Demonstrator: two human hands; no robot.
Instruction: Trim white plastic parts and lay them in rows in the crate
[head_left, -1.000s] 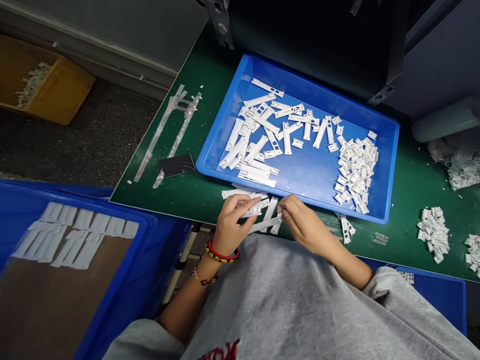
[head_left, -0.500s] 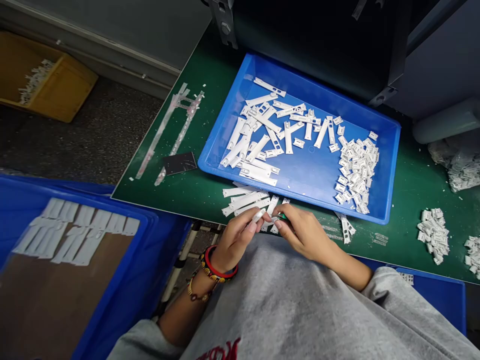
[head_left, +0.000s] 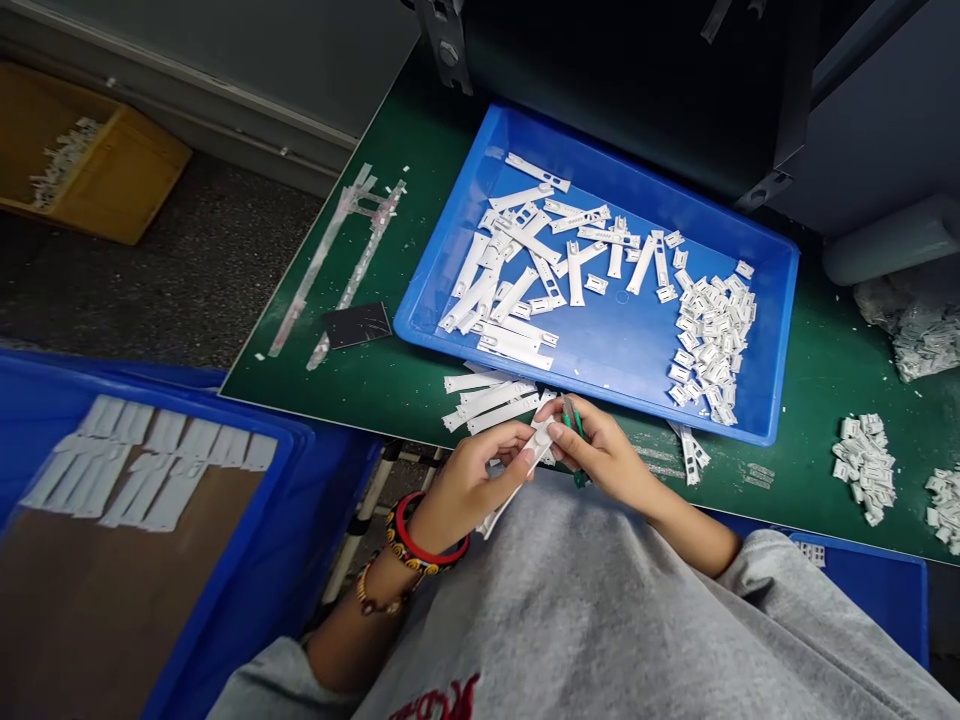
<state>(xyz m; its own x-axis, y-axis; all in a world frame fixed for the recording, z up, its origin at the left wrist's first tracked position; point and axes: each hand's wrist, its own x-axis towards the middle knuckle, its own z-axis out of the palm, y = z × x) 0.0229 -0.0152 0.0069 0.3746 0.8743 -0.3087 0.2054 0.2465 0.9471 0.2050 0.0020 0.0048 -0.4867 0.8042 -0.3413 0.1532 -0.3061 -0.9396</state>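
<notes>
My left hand (head_left: 472,480) is closed around a long white plastic strip (head_left: 539,440), which slants from near my shirt up toward the tray. The thumb lies along the strip's upper face. My right hand (head_left: 604,455) touches the strip's far end with its thumb and fingertips. It also grips a small green-handled tool (head_left: 576,420) with a grey metal tip pointing away from me; its exact kind is partly hidden by the fingers. Just beyond my hands, several white strips (head_left: 495,405) lie loose on the green table (head_left: 300,385).
A blue tray (head_left: 600,375) holds white strips on its left and a heap of small white clips (head_left: 716,335) on its right. More clips (head_left: 864,468) lie on the table at right. At left are a blue bin (head_left: 307,500) with laid-out strips and a yellow bin (head_left: 154,165).
The white strip has turned so its length now shows, slanting toward my shirt. The green tool has swung from pointing left to pointing away from me, and my right fingers now touch the strip.
</notes>
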